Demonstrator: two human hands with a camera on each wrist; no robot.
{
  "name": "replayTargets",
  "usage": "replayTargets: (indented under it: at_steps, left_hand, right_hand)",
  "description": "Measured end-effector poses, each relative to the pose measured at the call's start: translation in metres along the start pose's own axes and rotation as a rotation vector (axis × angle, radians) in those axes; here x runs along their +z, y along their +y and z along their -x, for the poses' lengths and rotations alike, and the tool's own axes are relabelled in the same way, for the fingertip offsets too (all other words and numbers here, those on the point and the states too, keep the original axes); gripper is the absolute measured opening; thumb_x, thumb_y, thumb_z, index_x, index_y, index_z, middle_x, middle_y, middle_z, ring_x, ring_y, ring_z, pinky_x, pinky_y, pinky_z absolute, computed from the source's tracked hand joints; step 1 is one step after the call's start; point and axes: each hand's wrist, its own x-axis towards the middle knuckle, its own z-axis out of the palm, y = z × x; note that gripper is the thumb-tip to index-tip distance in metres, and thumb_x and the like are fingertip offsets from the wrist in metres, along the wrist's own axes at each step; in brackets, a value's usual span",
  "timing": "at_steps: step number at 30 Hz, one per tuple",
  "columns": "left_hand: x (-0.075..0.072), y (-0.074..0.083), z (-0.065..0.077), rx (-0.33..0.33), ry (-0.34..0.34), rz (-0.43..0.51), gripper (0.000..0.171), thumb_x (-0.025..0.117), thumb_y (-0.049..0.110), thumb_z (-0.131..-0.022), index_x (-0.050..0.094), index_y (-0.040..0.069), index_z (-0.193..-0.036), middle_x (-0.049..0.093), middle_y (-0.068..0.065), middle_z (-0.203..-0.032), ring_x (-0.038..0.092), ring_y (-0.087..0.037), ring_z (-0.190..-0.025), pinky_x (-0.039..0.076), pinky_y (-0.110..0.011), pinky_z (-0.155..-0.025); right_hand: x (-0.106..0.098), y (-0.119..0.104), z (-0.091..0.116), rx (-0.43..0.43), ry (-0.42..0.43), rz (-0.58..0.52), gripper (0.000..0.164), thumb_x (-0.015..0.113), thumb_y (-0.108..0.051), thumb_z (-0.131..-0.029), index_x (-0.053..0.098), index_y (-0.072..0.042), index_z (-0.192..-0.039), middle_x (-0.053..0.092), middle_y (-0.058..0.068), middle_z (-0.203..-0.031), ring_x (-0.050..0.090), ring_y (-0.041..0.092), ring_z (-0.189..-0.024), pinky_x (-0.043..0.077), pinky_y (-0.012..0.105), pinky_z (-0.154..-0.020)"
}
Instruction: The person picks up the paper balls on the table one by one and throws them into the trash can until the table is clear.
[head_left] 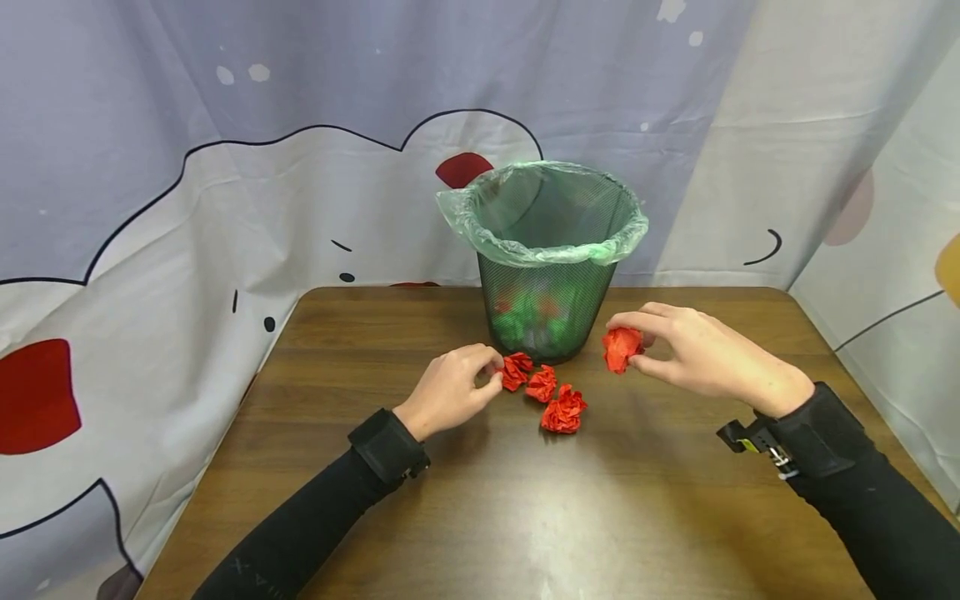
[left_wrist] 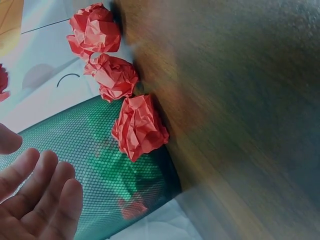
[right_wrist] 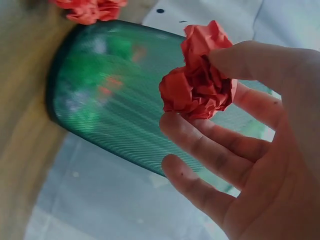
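Note:
My right hand (head_left: 697, 354) pinches a crumpled red paper ball (head_left: 622, 348) between thumb and fingers, held up to the right of the bin. In the right wrist view that paper ball (right_wrist: 197, 75) sits at the thumb tip, with the other fingers spread below. My left hand (head_left: 453, 390) hovers beside the leftmost of three more red paper balls (head_left: 515, 372) on the table. Seen from the left wrist, its loosely bent fingers (left_wrist: 69, 200) hold nothing and stay apart from the nearest paper ball (left_wrist: 140, 127). The middle ball (head_left: 542, 384) and front ball (head_left: 564, 409) lie close by in a slanting row.
A black mesh bin (head_left: 491, 283) with a green plastic liner (head_left: 622, 243) folded over its rim stands at the table's back edge. Green and red shapes show through its mesh. The wooden table (head_left: 337, 350) meets a patterned cloth (head_left: 247, 208) behind it.

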Motion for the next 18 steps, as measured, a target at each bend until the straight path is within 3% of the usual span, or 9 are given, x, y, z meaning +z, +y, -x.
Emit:
replayTargets:
  at_steps: [11,18]
  left_hand:
    - [-0.001,-0.001,0.002,-0.021,-0.030,-0.007,0.011,0.064,0.020,-0.092,0.072,0.015,-0.099,0.067,0.004,-0.089,0.063,-0.013,-0.080,0.049,-0.028,-0.069]
    - [0.001,-0.002,0.004,-0.022,-0.040,-0.003,0.014,0.064,0.020,-0.092,0.073,0.014,-0.100,0.064,0.009,-0.089,0.061,-0.008,-0.080,0.049,-0.027,-0.069]
  right_hand:
    - [-0.047,-0.008,-0.014,-0.075,0.081,0.036,0.050,0.079,-0.016,-0.085,0.064,-0.023,-0.132,0.066,-0.011,-0.109,0.063,0.003,-0.089,0.053,0.035,-0.080]
    - [-0.076,-0.010,-0.026,-0.101,0.124,0.018,0.053,0.079,-0.010,-0.083,0.064,-0.020,-0.133,0.068,-0.004,-0.109,0.065,0.008,-0.087,0.052,0.036,-0.076]
